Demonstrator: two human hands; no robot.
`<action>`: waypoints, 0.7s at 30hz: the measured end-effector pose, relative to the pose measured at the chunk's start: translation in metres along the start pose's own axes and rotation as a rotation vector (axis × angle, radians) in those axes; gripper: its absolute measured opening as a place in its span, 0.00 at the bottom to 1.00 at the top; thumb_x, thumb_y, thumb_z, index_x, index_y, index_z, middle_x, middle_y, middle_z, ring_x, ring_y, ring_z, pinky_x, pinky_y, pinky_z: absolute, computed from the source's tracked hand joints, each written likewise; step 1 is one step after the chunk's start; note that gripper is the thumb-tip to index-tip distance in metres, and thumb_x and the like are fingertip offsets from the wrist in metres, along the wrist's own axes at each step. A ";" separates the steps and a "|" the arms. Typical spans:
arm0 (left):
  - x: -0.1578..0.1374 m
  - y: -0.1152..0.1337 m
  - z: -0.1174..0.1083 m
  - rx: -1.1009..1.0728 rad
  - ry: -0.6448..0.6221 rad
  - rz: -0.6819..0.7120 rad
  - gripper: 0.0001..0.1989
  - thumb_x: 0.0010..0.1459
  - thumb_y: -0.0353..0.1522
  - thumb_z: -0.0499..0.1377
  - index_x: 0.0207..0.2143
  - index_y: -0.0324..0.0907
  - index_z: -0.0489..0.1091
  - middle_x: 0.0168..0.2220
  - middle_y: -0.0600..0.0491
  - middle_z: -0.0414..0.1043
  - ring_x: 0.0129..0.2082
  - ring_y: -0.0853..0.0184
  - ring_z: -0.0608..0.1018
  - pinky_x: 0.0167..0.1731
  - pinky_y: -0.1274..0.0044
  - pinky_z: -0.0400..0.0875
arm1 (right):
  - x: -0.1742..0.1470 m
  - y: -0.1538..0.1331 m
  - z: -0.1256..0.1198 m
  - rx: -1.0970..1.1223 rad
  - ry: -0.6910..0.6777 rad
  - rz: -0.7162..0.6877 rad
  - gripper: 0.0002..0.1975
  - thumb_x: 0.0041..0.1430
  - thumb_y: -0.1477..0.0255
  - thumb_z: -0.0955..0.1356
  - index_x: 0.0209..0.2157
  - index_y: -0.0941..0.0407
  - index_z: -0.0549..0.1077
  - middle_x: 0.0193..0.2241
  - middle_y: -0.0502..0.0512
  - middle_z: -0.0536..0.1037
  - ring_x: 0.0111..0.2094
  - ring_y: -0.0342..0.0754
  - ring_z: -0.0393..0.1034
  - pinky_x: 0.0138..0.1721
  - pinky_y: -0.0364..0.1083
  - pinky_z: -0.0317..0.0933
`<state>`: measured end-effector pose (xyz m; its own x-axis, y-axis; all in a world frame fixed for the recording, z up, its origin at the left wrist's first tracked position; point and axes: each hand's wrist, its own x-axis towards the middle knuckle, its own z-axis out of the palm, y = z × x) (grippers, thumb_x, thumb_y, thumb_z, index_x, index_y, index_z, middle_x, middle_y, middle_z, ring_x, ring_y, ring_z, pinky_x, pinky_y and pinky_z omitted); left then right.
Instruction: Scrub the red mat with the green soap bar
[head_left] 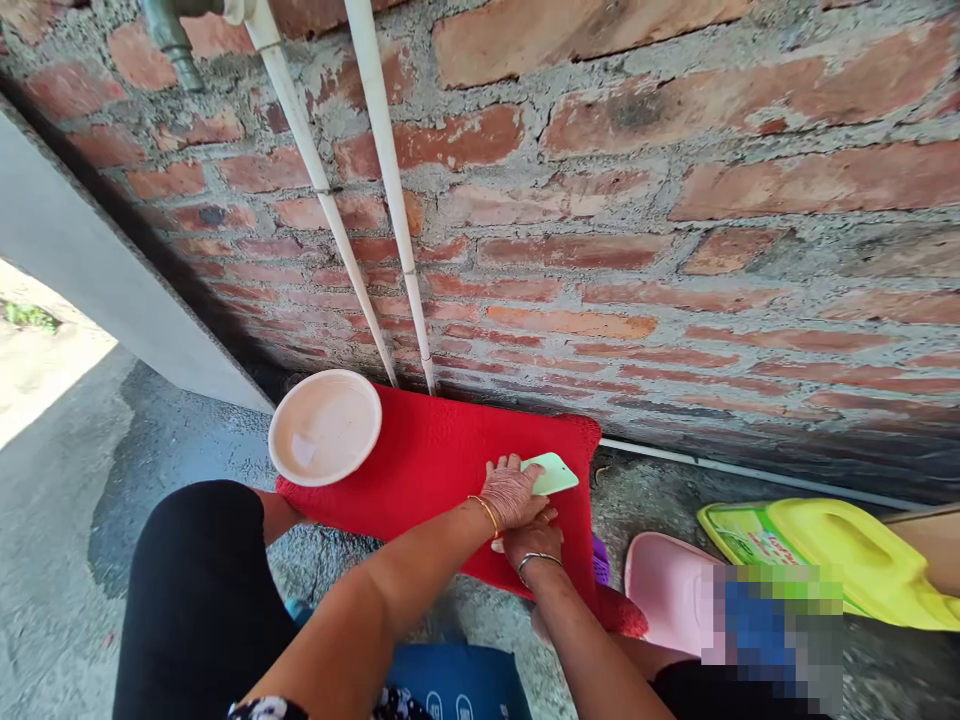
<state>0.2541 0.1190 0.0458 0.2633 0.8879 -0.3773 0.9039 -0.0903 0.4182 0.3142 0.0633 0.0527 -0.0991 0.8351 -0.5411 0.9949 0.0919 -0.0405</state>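
Observation:
A soaked-looking red cloth (420, 435) is spread over a long, low surface between the knees. My left hand (514, 492) is closed on a pale green flat piece (553, 474) with rounded corners and a small hole at its end. Most of that piece is hidden under the hand, so its kind is unclear. Pressed close below, my right hand (535, 542) is over the cloth with its fingers curled and partly covered by the left hand. What the right fingers hold is hidden. A pale pink basin (326, 425) rests on the cloth's left end.
A brick wall (570, 220) with white pipes (390, 190) rises behind. To the right, a yellow jug (847, 550) lies near a pink plastic item (667, 590); a blurred patch covers part of them. A dark blue bag-like item (457, 680) is below. The left floor (165, 470) looks wet.

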 end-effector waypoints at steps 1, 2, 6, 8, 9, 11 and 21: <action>-0.002 -0.007 -0.008 -0.016 0.049 -0.037 0.26 0.56 0.44 0.55 0.57 0.54 0.57 0.56 0.49 0.59 0.55 0.57 0.64 0.53 0.63 0.59 | -0.001 -0.001 -0.001 -0.026 -0.005 0.029 0.46 0.50 0.64 0.71 0.65 0.56 0.47 0.63 0.77 0.48 0.60 0.75 0.50 0.44 0.65 0.61; -0.004 -0.017 -0.018 -0.037 0.108 -0.098 0.26 0.55 0.44 0.56 0.56 0.53 0.59 0.55 0.49 0.61 0.53 0.58 0.66 0.52 0.64 0.61 | -0.002 -0.002 -0.002 -0.051 -0.011 0.055 0.45 0.50 0.64 0.72 0.65 0.58 0.49 0.62 0.79 0.49 0.59 0.76 0.51 0.43 0.65 0.61; -0.014 -0.072 -0.066 -0.186 0.370 -0.558 0.21 0.57 0.42 0.55 0.52 0.47 0.62 0.49 0.46 0.66 0.47 0.61 0.71 0.44 0.71 0.66 | -0.007 -0.005 -0.007 -0.108 -0.007 0.069 0.45 0.48 0.62 0.73 0.64 0.55 0.51 0.61 0.82 0.52 0.58 0.75 0.54 0.40 0.63 0.62; -0.018 -0.096 -0.086 -0.246 0.484 -0.788 0.19 0.59 0.41 0.54 0.51 0.44 0.62 0.48 0.44 0.67 0.46 0.60 0.72 0.42 0.72 0.66 | -0.009 -0.005 -0.008 -0.124 -0.004 0.068 0.44 0.48 0.62 0.73 0.64 0.54 0.52 0.61 0.81 0.53 0.57 0.75 0.55 0.39 0.62 0.63; -0.019 -0.104 -0.093 -0.256 0.515 -0.852 0.20 0.60 0.40 0.53 0.52 0.41 0.61 0.47 0.42 0.67 0.46 0.59 0.72 0.41 0.71 0.66 | -0.009 -0.005 -0.009 -0.129 -0.001 0.067 0.44 0.48 0.62 0.73 0.64 0.54 0.52 0.61 0.80 0.53 0.57 0.75 0.55 0.39 0.61 0.63; -0.019 -0.108 -0.099 -0.259 0.535 -0.904 0.21 0.61 0.39 0.51 0.53 0.37 0.59 0.48 0.38 0.66 0.47 0.56 0.72 0.41 0.70 0.66 | -0.009 -0.005 -0.008 -0.130 0.008 0.065 0.45 0.48 0.62 0.73 0.64 0.53 0.51 0.61 0.80 0.53 0.57 0.75 0.55 0.39 0.62 0.63; -0.008 0.013 -0.022 -0.077 0.095 -0.150 0.25 0.56 0.44 0.54 0.56 0.50 0.58 0.54 0.47 0.62 0.52 0.58 0.67 0.50 0.66 0.63 | 0.001 0.002 0.006 -0.017 0.025 0.024 0.45 0.49 0.65 0.71 0.65 0.59 0.50 0.61 0.80 0.52 0.59 0.75 0.52 0.42 0.64 0.62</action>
<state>0.2567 0.1207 0.0720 0.0914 0.9279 -0.3615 0.9012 0.0774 0.4265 0.3162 0.0611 0.0470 -0.0754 0.8504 -0.5206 0.9967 0.0801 -0.0134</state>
